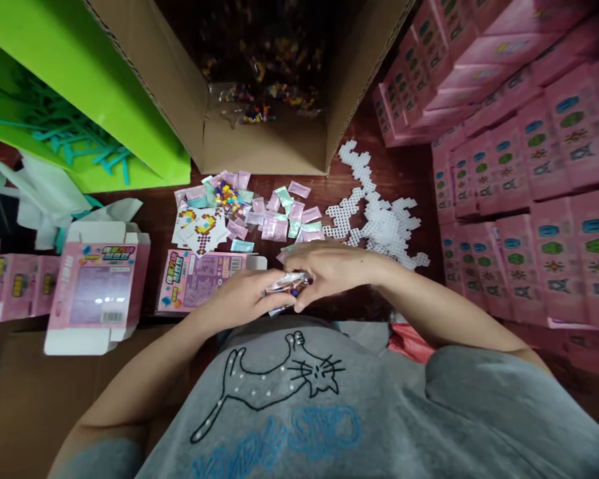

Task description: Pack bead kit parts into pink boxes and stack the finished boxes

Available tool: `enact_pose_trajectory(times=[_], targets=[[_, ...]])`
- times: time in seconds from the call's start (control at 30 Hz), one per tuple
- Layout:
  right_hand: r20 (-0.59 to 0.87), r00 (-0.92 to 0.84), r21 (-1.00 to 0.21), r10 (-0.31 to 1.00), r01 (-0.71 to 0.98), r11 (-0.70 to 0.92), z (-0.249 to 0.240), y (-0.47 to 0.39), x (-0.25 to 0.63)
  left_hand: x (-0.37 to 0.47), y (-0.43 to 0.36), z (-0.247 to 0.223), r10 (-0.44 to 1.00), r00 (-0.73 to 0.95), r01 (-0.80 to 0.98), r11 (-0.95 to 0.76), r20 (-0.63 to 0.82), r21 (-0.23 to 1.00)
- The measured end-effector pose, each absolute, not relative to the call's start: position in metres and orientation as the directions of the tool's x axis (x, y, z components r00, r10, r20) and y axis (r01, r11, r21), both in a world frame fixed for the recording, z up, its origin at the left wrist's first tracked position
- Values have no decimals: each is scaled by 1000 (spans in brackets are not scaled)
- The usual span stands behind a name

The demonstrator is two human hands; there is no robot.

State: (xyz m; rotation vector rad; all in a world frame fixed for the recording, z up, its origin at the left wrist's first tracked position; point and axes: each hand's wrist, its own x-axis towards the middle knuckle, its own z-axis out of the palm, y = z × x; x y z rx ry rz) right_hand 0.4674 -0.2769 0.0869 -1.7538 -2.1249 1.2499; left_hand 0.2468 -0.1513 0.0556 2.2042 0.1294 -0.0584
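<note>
Close to my body, both hands meet around a small clear plastic bag (pixel 290 283) with dark and coloured bits inside. My left hand (pixel 247 293) is closed on the bag's left side, thumb below it. From the right, my right hand (pixel 324 269) curls over the other side, its fingers partly hidden. Beside my left hand a pink printed box (pixel 194 279) lies flat on the dark table. Past it are picture cards (pixel 199 229), a clear bag of colourful beads (pixel 228 196) and several pink and mint sachets (pixel 275 228). White lattice pieces (pixel 387 226) are heaped beyond my right hand.
A tall cardboard carton (pixel 264 145) holding several bags of coloured pieces stands at the back. At left are a bright green bin (pixel 150 140) with green sticks (pixel 70 143) and an open pink box (pixel 100 286). Stacked pink boxes (pixel 514 253) fill the right side.
</note>
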Motion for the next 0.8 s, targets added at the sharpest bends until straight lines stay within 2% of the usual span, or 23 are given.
enact_pose_trajectory(times=[0.07, 0.13, 0.23, 0.3, 0.37, 0.43, 0.5, 0.53, 0.6, 0.67, 0.7, 0.8], targets=[[-344, -316, -692, 884, 721, -12, 78, -287, 474, 245, -160, 60, 105, 988, 156, -630, -115, 761], [-366, -269, -741, 891, 664, -104, 74, -294, 478, 247, -169, 64, 181, 974, 219, -632, -134, 744], [-355, -225, -799, 907, 577, -170, 78, -296, 484, 255, -181, 69, 239, 963, 246, -584, -126, 773], [-350, -209, -779, 913, 607, -160, 88, -298, 494, 258, -182, 72, 246, 963, 234, -543, -114, 806], [-414, -220, -727, 883, 664, -175, 98, -304, 510, 253, -172, 75, 239, 965, 219, -523, -105, 824], [-488, -270, -686, 830, 706, -174, 103, -316, 530, 238, -148, 74, 203, 974, 209, -615, -103, 760], [-556, -312, -608, 770, 785, -121, 99, -329, 546, 218, -114, 69, 149, 978, 206, -812, -147, 546], [-591, -308, -533, 746, 843, -74, 94, -334, 550, 208, -98, 65, 137, 971, 208, -885, -195, 417], [-635, -240, -328, 734, 944, 25, 78, -342, 551, 192, -71, 55, 86, 942, 175, -951, -324, 256], [-634, -167, -157, 755, 984, 85, 61, -344, 544, 184, -57, 46, 27, 902, 120, -975, -430, 190], [-623, -153, -113, 767, 988, 105, 53, -344, 540, 182, -56, 43, 4, 892, 91, -981, -452, 171], [-579, -174, -98, 797, 985, 144, 39, -342, 533, 181, -66, 44, -11, 926, 45, -989, -376, 139]])
